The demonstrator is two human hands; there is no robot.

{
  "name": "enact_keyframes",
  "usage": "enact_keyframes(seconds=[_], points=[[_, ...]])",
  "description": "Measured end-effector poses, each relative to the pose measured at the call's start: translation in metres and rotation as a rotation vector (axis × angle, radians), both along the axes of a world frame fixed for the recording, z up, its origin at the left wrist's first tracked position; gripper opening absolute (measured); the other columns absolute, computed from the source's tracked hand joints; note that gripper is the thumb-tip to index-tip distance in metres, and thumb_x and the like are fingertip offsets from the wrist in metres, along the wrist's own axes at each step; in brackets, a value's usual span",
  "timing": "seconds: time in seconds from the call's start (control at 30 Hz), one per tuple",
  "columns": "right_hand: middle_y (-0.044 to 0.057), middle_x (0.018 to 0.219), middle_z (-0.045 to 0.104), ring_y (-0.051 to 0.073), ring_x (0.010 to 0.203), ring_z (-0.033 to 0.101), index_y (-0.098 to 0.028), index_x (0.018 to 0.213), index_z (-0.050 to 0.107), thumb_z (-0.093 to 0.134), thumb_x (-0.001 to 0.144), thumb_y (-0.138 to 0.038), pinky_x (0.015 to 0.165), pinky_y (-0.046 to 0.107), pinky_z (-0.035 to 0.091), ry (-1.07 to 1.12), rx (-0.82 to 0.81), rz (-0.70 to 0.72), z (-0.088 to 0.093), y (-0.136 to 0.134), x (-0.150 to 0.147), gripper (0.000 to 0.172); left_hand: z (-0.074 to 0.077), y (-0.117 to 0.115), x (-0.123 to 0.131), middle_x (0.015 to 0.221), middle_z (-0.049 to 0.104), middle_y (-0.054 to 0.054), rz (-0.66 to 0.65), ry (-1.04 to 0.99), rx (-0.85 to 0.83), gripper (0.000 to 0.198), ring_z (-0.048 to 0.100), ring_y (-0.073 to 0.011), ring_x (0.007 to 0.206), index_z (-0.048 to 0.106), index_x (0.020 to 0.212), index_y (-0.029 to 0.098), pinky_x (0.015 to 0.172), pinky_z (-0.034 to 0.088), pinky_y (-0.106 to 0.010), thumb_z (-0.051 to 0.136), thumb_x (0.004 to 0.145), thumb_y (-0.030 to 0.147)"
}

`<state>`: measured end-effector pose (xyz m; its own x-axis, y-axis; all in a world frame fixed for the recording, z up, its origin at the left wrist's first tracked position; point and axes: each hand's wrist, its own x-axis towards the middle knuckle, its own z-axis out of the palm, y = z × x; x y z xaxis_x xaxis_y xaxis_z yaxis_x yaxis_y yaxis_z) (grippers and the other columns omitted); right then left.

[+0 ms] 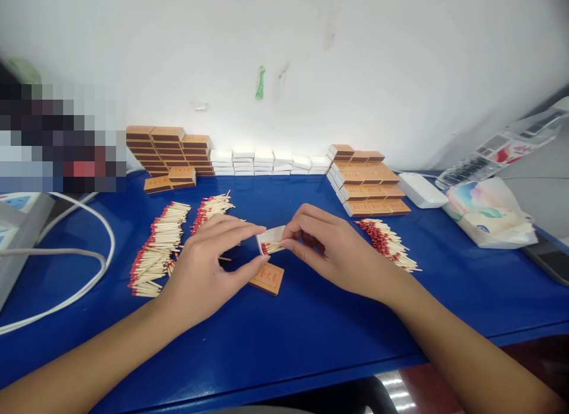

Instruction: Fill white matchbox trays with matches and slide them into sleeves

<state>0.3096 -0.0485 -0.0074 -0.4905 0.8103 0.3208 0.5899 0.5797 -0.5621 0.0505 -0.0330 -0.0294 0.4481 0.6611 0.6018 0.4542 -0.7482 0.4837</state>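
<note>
My left hand (208, 260) pinches a small white matchbox tray (269, 238) between thumb and forefinger, just above the blue table (311, 325). My right hand (331, 248) is closed on a small bundle of red-tipped matches (272, 247) that lie partly inside the tray. An orange matchbox sleeve (267, 278) lies flat on the table under my left thumb. Loose matches lie in piles: a long one (156, 248) to the left, a smaller one (210, 207) behind my left hand, another (387, 242) to the right.
Along the white wall stand stacks of orange matchboxes (166, 148), white trays (267, 161) and more orange boxes (367, 185). A white cable (95, 266) loops at the left. A white box (421, 190), a tissue pack (489, 215) and a phone (551, 257) lie at the right.
</note>
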Motion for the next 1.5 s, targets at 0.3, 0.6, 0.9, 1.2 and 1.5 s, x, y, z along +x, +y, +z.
enact_keyframes(seconds=[0.3,0.6,0.9,1.2,1.5], points=[[0.004,0.107,0.064,0.014,0.082,0.062,-0.023,0.115,0.073,0.063,0.110,-0.022,0.070,0.030,0.049,0.047,0.075,0.043,-0.006,0.002,-0.003,0.011,0.001,0.000,0.001,0.122,0.082,-0.003,-0.055,0.002,0.011,0.033,0.073,-0.0213,0.114,0.075,0.129,0.024,0.102,0.060,-0.039,0.082,0.097,0.019],[0.002,0.079,0.066,0.018,0.069,0.058,-0.022,0.093,0.075,0.067,0.103,-0.025,0.067,0.034,0.046,-0.065,0.231,-0.308,0.002,0.031,0.045,0.013,-0.004,0.000,0.000,0.115,0.082,-0.007,0.078,0.020,-0.018,0.031,0.074,-0.0251,0.111,0.079,0.125,0.020,0.099,0.062,-0.043,0.082,0.097,0.031],[0.007,0.091,0.073,0.023,0.082,0.066,-0.023,0.096,0.080,0.072,0.096,-0.035,0.072,0.036,0.050,-0.244,-0.042,-0.207,-0.010,0.050,0.074,0.015,-0.002,-0.002,0.001,0.114,0.083,-0.007,0.026,0.047,0.008,0.025,0.072,-0.0264,0.112,0.079,0.123,0.021,0.099,0.062,-0.044,0.077,0.099,0.028],[0.006,0.088,0.068,0.021,0.078,0.060,-0.022,0.088,0.071,0.070,0.098,-0.038,0.069,0.034,0.044,-0.247,-0.075,-0.241,-0.013,0.051,0.072,0.018,-0.001,-0.002,0.001,0.114,0.083,-0.008,0.020,0.054,0.017,0.024,0.072,-0.0255,0.112,0.078,0.122,0.019,0.098,0.062,-0.042,0.077,0.100,0.029],[0.005,0.086,0.066,0.020,0.073,0.056,-0.023,0.081,0.065,0.066,0.101,-0.044,0.066,0.034,0.042,-0.257,-0.129,-0.267,-0.014,0.050,0.069,0.029,-0.001,-0.003,0.001,0.113,0.083,-0.007,0.017,0.062,0.023,0.023,0.072,-0.0258,0.113,0.078,0.122,0.019,0.098,0.062,-0.042,0.076,0.100,0.028]])
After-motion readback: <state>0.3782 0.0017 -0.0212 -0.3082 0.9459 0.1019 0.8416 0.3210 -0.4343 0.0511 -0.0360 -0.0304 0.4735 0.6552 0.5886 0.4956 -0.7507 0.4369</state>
